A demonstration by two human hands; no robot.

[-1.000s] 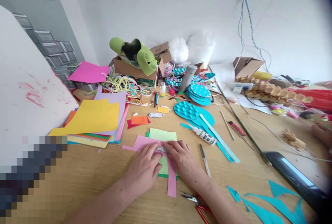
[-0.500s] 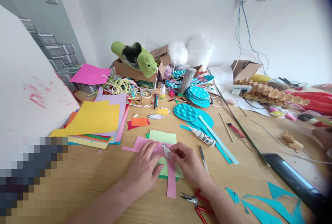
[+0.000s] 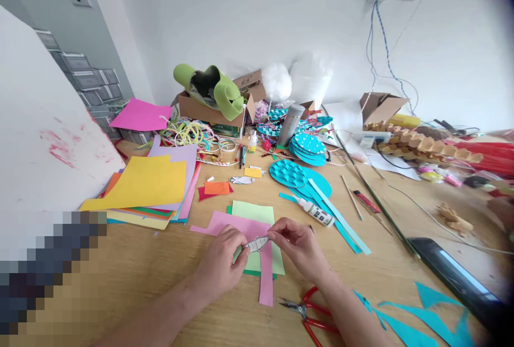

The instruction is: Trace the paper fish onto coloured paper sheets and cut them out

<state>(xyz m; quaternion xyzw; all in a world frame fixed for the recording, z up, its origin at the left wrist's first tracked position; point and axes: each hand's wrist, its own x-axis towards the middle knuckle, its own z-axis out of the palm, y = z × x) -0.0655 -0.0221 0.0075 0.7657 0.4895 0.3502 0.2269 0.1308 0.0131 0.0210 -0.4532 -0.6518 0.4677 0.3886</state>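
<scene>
Head view: far left, a loose stack of coloured paper sheets point(image 3: 152, 181) is set aside, seemingly clear of the arms. Left end of a small grey-and-white fish-shaped paper cutout point(image 3: 257, 244) is pinched by the left hand point(image 3: 224, 257), right end by the right hand point(image 3: 297, 247); hands apart, bridged by it, likely to keep it steady. It is held above a pink paper sheet point(image 3: 228, 223); contact can't be told. Red-handled metal scissors point(image 3: 302, 309) are placed near right, probably for easy reach; a white plastic squeeze bottle point(image 3: 318, 213) is laid on its side farther off.
</scene>
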